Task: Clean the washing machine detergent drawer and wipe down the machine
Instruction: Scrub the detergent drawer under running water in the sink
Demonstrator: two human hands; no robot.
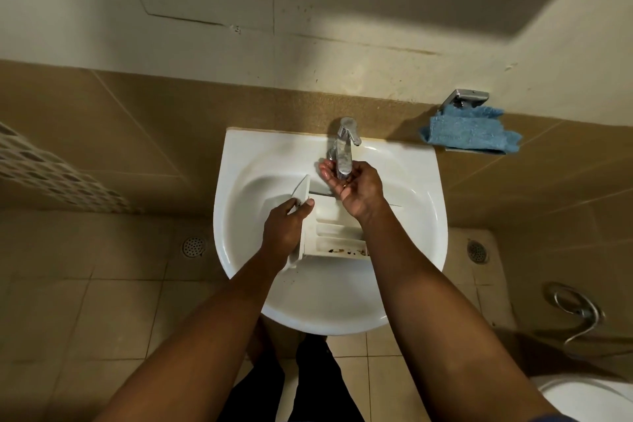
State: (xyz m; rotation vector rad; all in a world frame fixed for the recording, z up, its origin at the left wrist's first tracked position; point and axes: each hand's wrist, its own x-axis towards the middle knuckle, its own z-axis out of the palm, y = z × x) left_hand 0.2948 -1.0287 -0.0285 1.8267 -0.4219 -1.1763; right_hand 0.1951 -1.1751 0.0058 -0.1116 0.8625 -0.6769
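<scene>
— Where is the detergent drawer (337, 233) to be found?

— It is laid in the bowl of the white sink (239, 154), compartments upward, with its front panel turned to the left. Dark specks are seen along the compartment nearest the person.

— How is it held?

— The front panel is gripped by the left hand (286, 228); the fingers are wrapped over its outer face and the thumb is pressed on the inner side.

— And the right hand (356, 187)?

— It is cupped palm up, just beneath the spout of the chrome tap (344, 147), above the far end of the drawer. Nothing is grasped in it. Whether the spout is touched cannot be told.

— What else is seen?

— A blue cloth (471, 130) is draped over a metal holder (466, 98) on the wall, to the right of the sink and well apart from both hands. A round floor drain (194, 246) is set in the tiles to the left, and part of a white toilet (589, 397) is shown at the lower right.
</scene>
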